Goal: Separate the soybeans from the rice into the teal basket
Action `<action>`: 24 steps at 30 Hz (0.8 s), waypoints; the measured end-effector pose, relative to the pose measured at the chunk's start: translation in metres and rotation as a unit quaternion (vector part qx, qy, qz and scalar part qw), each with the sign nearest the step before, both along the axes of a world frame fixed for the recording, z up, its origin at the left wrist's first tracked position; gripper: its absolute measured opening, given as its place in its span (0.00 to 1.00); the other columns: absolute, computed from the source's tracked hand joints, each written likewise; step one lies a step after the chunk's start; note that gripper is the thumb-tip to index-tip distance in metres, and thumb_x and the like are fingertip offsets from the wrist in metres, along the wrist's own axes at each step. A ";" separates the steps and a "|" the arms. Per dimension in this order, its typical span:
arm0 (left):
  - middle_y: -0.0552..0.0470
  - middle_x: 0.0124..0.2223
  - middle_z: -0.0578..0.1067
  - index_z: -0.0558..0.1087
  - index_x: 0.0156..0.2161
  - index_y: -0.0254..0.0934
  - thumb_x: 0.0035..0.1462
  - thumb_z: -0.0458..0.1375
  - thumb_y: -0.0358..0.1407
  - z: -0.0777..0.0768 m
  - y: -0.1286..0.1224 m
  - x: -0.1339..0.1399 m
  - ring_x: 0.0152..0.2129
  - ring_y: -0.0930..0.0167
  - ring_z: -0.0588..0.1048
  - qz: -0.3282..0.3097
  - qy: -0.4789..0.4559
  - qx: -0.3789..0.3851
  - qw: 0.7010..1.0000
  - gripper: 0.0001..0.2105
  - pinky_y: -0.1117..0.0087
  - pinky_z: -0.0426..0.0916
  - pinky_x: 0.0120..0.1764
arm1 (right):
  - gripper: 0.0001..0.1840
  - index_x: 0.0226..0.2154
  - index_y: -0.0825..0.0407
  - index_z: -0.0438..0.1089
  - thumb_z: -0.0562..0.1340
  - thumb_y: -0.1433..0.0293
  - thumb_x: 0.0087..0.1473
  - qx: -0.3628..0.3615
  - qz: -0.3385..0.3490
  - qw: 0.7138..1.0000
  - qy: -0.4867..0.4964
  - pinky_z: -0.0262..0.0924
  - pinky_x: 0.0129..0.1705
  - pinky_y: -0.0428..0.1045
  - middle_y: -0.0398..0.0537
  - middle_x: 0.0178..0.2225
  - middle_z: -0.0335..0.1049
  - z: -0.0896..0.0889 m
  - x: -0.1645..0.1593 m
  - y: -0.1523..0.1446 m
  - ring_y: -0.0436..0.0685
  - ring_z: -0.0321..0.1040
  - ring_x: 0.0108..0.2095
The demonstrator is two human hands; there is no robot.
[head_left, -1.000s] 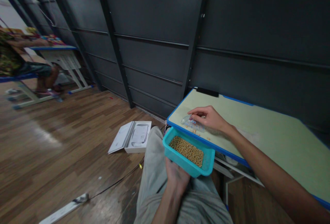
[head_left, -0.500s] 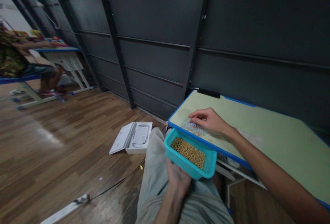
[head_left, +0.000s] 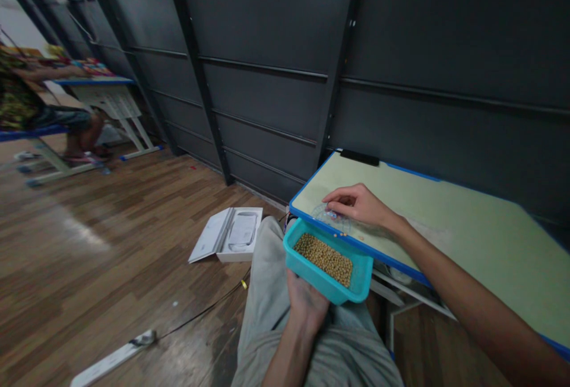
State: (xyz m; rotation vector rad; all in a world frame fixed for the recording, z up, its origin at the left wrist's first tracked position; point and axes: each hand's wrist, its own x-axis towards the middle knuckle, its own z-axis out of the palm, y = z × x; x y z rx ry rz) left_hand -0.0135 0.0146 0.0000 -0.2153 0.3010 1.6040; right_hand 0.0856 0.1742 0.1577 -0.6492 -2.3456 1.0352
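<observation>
My left hand [head_left: 307, 301] supports a turquoise plastic tray [head_left: 318, 283] from below, just under the table's front edge. Round, tan soybeans [head_left: 325, 258] lie inside, mostly toward its left and middle. On the pale green tabletop, my right hand [head_left: 356, 203] pinches the middle of a clear, patterned round disc [head_left: 319, 213], like a small lid; its exact kind is hard to make out. A few loose soybeans [head_left: 342, 234] rest at the table edge between the disc and the tray.
The blue-edged table [head_left: 472, 244] stands against a dark metal wall [head_left: 267, 96]. An open white box [head_left: 243, 232] and a white power strip [head_left: 113, 357] with a black cable are on the wooden floor. Far left, a person [head_left: 27, 102] sits at another desk [head_left: 102, 93].
Fewer loose soybeans lie along the table edge above the tray than before. Both hands keep nearly the same places, and the view has shifted slightly.
</observation>
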 end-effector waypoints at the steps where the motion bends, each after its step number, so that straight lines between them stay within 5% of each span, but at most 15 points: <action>1: 0.43 0.58 0.79 0.73 0.60 0.40 0.65 0.54 0.53 -0.001 0.000 0.000 0.57 0.55 0.75 -0.001 0.000 -0.002 1.000 0.26 0.45 0.66 0.61 | 0.10 0.41 0.53 0.81 0.67 0.66 0.58 -0.001 0.002 1.000 0.000 0.67 0.32 0.49 0.49 0.32 0.81 0.000 0.000 0.000 0.53 0.74 0.29; 6: 0.42 0.57 0.80 0.74 0.59 0.39 0.66 0.53 0.52 -0.004 0.000 0.000 0.58 0.55 0.75 0.001 -0.004 -0.004 1.000 0.25 0.44 0.65 0.62 | 0.11 0.42 0.53 0.81 0.66 0.66 0.59 0.013 -0.006 1.000 -0.004 0.67 0.32 0.49 0.49 0.33 0.82 -0.003 -0.002 0.001 0.53 0.74 0.29; 17: 0.43 0.57 0.79 0.73 0.60 0.40 0.65 0.54 0.50 0.001 -0.001 0.000 0.58 0.54 0.74 -0.006 -0.002 -0.005 1.000 0.24 0.43 0.65 0.62 | 0.13 0.43 0.50 0.82 0.63 0.71 0.60 0.212 -0.106 0.970 -0.047 0.69 0.39 0.53 0.51 0.41 0.83 -0.001 0.002 0.016 0.57 0.77 0.34; 24: 0.43 0.58 0.79 0.73 0.60 0.42 0.65 0.54 0.51 0.001 0.000 -0.001 0.58 0.54 0.74 -0.013 -0.006 -0.005 1.000 0.25 0.43 0.65 0.62 | 0.14 0.44 0.49 0.83 0.63 0.72 0.58 0.236 -0.139 0.961 -0.048 0.68 0.41 0.53 0.51 0.40 0.83 0.003 0.009 0.026 0.59 0.78 0.36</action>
